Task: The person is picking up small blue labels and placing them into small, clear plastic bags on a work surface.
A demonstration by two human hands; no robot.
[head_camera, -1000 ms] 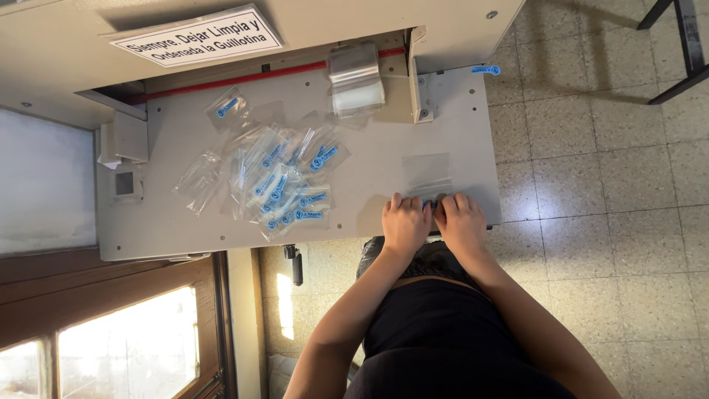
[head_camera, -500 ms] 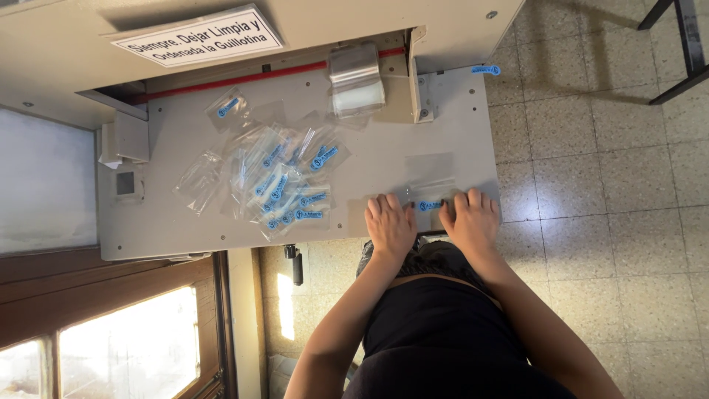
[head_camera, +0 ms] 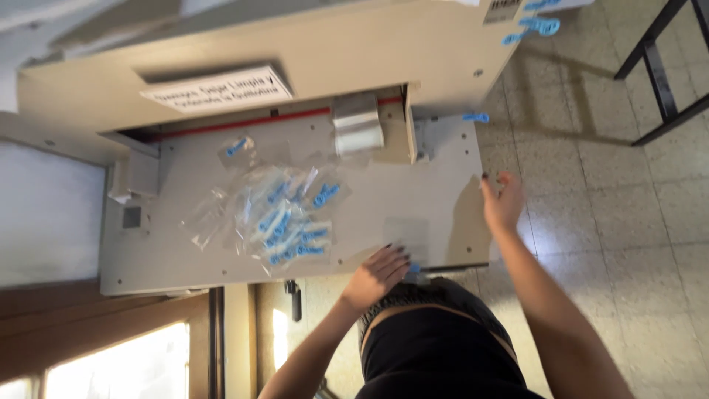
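Resting near the front edge: the left hand (head_camera: pixel 378 272) lies on the grey work table (head_camera: pixel 413 192), fingers curled down over a small clear packet with a blue piece (head_camera: pixel 413 270) at the table's lip.
Left grip: narrow, fingertips pressed on the packet; whether it is truly pinched or only touched cannot be told.
Right hand: the right hand (head_camera: pixel 502 201) is lifted at the table's right edge, over the border between table and tiled floor (head_camera: pixel 605 222).
Right grip: wide, fingers spread, nothing in it.
Flat clear bag: an empty-looking transparent bag (head_camera: pixel 405 230) lies on the table just beyond the left hand.
Pile: a heap of clear packets with blue parts (head_camera: pixel 284 218) sits on the left middle of the table, well apart from both hands.
Single packet: one clear packet with a blue piece (head_camera: pixel 236 150) lies alone behind the pile, near the red line.
Stack of bags: a bundle of clear bags (head_camera: pixel 358 125) stands at the back of the table under the machine housing (head_camera: pixel 310 52).
Stray blue piece: a blue part (head_camera: pixel 476 117) lies at the table's far right corner.
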